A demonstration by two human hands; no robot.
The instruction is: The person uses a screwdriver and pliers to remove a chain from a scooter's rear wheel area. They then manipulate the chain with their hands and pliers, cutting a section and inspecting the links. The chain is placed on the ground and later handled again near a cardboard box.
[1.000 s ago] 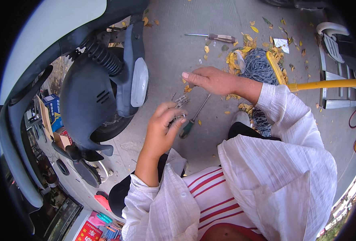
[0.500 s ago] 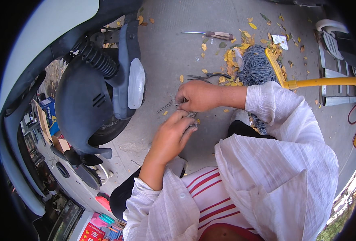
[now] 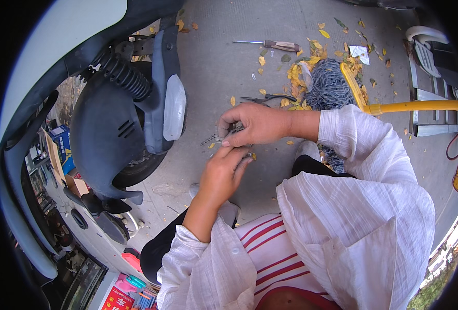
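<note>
In the middle of the view my two hands meet above the concrete floor. My left hand [image 3: 221, 173] is closed, and the end of a small metal part [image 3: 250, 155] shows beside its thumb. Arched over it, my right hand [image 3: 260, 124] has bent fingers with the tips together at the left hand's fingers. A thin grey strip with a dark, chain-like pattern [image 3: 208, 139] juts out to the left of the fingertips. The hands hide most of it. What my right fingers grip cannot be made out.
A scooter's rear wheel with its dark mudguard [image 3: 97, 129] stands close on the left. Dark-handled pliers [image 3: 275, 97] and a screwdriver [image 3: 280, 45] lie beyond my hands. A grey mop [image 3: 330, 85] with a yellow handle [image 3: 420, 105] lies right among yellow leaves.
My right hand has shifted slightly left, its fingers now arched with a gap showing beneath them. My left hand has moved slightly right and down. Less of the patterned strip shows.
</note>
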